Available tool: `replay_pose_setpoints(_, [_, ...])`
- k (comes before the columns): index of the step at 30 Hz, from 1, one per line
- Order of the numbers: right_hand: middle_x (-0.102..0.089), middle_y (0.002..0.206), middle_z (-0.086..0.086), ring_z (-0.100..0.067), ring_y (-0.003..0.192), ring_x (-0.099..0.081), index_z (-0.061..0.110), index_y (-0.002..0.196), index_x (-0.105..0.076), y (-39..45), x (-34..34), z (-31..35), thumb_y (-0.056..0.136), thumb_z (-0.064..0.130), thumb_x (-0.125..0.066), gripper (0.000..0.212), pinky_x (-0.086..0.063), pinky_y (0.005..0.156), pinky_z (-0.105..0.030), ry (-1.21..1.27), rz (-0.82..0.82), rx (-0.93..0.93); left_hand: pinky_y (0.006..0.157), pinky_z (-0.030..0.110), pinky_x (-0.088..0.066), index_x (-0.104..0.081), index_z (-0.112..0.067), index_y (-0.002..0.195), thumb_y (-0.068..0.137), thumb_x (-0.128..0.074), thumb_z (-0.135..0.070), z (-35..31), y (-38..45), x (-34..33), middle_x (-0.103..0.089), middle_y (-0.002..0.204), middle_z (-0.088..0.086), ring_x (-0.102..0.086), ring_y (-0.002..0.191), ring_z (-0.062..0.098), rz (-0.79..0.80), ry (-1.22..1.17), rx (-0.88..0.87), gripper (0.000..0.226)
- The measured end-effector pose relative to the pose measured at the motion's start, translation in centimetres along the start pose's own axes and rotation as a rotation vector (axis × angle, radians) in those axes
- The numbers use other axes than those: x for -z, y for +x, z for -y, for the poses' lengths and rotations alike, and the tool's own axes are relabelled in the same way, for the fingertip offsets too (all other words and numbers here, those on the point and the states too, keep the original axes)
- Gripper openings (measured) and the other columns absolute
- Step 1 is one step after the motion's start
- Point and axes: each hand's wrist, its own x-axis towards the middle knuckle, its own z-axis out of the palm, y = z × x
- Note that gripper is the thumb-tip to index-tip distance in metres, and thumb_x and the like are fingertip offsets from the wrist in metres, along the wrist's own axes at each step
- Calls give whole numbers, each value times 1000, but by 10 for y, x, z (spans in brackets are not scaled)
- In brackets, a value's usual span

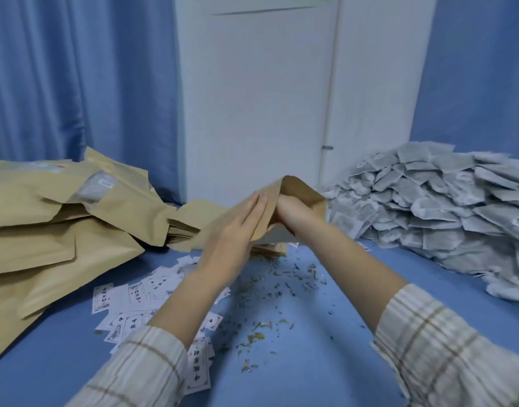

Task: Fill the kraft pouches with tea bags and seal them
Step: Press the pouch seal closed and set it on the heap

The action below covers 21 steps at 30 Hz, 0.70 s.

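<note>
Head view, kraft pouch (299, 190): a smooth, matte brown paper bag is held raised above the blue surface (325, 362), its mouth spread open.
Left hand (237, 227): laid flat against the pouch's outer face, fingers straight and together.
Right hand (292, 211): pushed into the pouch mouth; the fingers are hidden, so the grip cannot be told.
Tea bags (446, 207): a rumpled heap of grey-white square sachets is piled at the right.
Pouch stack (61, 218): flat tan pouches are heaped at the left.
Labels (135, 306): small white printed paper slips are scattered near the left forearm.
Tea crumbs (270, 327): dry green flakes are strewn between the arms.
Sleeves (446, 353): pale, soft plaid cloth.
</note>
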Motion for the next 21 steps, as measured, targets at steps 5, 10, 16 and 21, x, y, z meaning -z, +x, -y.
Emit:
replay_pose_setpoints(5, [-57,63,5,-10,68,-53,23,68,-60,-8,59,3,97,50,-30,50,-32,59,-26,-706,-143,519,77,-2,-31,-57,-17,130,96,-53,-18,4,29,13,-64,119,-1,-55,104,14,-48,-316,297,34])
replay_pose_setpoints(10, [-56,114,21,-6,117,-36,34,79,-73,-12,117,2,76,69,-43,46,-25,100,-26,-577,-190,678,63,8,-45,-67,-33,86,88,-62,-34,13,57,29,-67,83,-24,-62,79,-5,-86,-709,487,5])
replay_pose_setpoints(16, [-63,88,4,-8,72,-53,15,77,-68,-1,152,4,59,65,-66,53,-41,66,-24,-390,-189,571,62,14,-52,-69,-22,93,85,-65,-29,13,86,36,-74,88,-12,-69,81,3,-78,-967,528,11])
replay_pose_setpoints(21, [-47,52,12,2,50,-40,14,66,-66,13,166,8,65,49,-78,36,-29,45,-10,-341,-291,518,58,16,-52,-70,-20,87,76,-69,-35,9,103,30,-74,81,-8,-69,74,4,-182,-1159,580,19])
